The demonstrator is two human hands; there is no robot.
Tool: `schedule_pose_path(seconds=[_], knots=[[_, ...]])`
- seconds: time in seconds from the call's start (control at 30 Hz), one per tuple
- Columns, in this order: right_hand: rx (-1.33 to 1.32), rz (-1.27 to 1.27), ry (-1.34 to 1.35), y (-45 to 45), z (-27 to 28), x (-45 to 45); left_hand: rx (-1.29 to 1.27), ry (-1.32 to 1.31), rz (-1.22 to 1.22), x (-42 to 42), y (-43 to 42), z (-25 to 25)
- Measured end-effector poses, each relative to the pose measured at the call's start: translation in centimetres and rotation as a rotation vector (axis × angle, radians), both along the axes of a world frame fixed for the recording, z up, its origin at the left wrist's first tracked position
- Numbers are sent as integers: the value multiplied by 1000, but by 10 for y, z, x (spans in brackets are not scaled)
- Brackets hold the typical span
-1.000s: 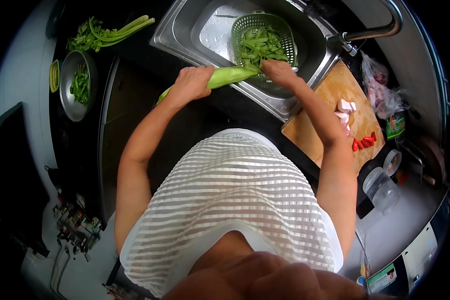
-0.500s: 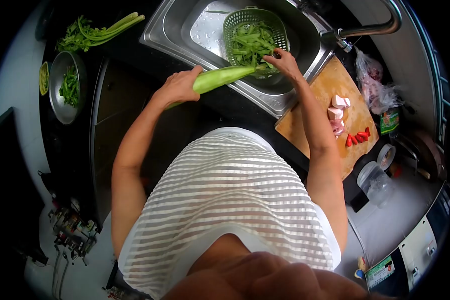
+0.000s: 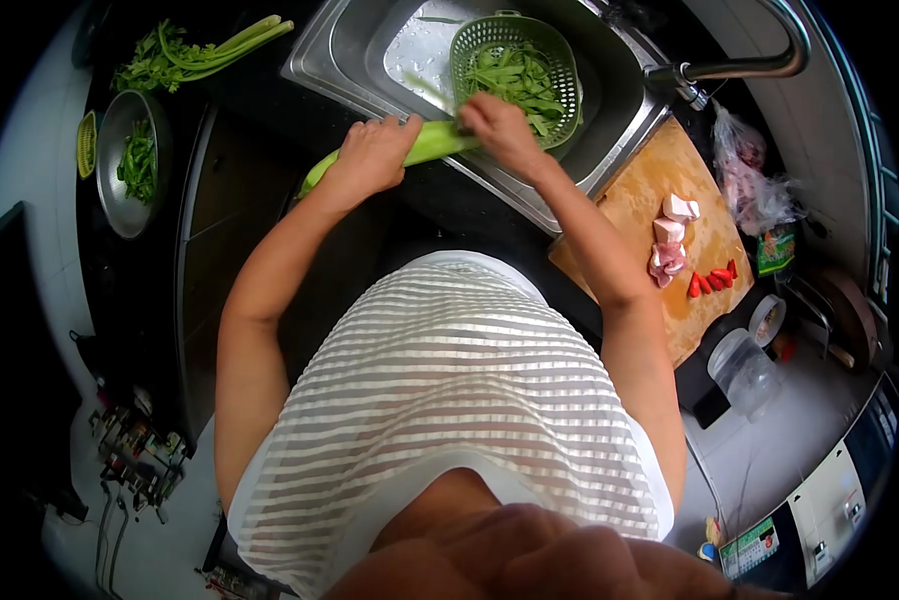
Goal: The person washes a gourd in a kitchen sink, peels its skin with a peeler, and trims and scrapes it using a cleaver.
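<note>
Pale tiled wall [image 3: 52, 240] beside a black countertop [image 3: 255, 88], dark brown cabinet [image 3: 235, 190], light grey floor [image 3: 170, 548].

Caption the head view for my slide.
Left hand grips a long green gourd-like vegetable by the sink, right hand at one end, near a colander of green strips.

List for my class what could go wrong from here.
1. The long green vegetable might slip or twist, since only the left hand clearly grips it.
2. Peelings could miss the colander; one green strip already lies outside it in the sink.
3. The right forearm might nudge the cutting board, as it crosses one corner in view.
</note>
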State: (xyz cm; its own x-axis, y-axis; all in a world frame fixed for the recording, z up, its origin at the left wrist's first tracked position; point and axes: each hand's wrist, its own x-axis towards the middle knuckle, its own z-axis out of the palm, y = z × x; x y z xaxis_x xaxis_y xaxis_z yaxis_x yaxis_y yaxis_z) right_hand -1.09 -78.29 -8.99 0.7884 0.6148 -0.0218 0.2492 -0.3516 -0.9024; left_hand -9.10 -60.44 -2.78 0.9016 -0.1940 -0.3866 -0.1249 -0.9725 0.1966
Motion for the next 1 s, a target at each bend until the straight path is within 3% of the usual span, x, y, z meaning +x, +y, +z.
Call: schedule_pose_path(seconds=[0.07,0.13,0.23,0.3,0.33,0.4,0.5,0.57,0.67,0.73,0.8,0.83,0.87,0.9,1.0], knots=[[-157,181,-344,9,-4,-7,3,61,-8,1,2,-1],[-175,239,-383,-5,-24,-2,-18,87,8,1,7,-3],[-459,283,-355,-63,-60,18,-57,87,44,1,15,-2],[-917,273,-209,-104,-90,37,-78,84,60,-3,20,0],[-917,273,-211,-95,-79,42,-71,55,72,-6,23,2],[-679,-73,-258,-67,-56,44,-61,47,85,-11,25,3],[-262,23,-160,-32,-40,37,-33,43,42,-10,23,7],[-129,120,-29,2,-13,19,4,-6,-6,-10,20,6],[-197,329,-305,22,-7,6,22,-28,-18,-11,18,6],[-318,311,-220,4,-21,10,8,-11,-1,-16,19,4],[-404,413,-377,-42,-52,30,-5,-9,19,-16,20,4],[-670,427,-374,-62,-59,36,-11,-18,15,-19,19,6],[-720,340,-377,-89,-73,45,-15,-41,15,-15,19,6],[-932,299,-341,-107,-80,59,-46,-46,23,-16,21,5],[-843,130,-400,-105,-51,74,-27,-35,1,-14,21,3]])
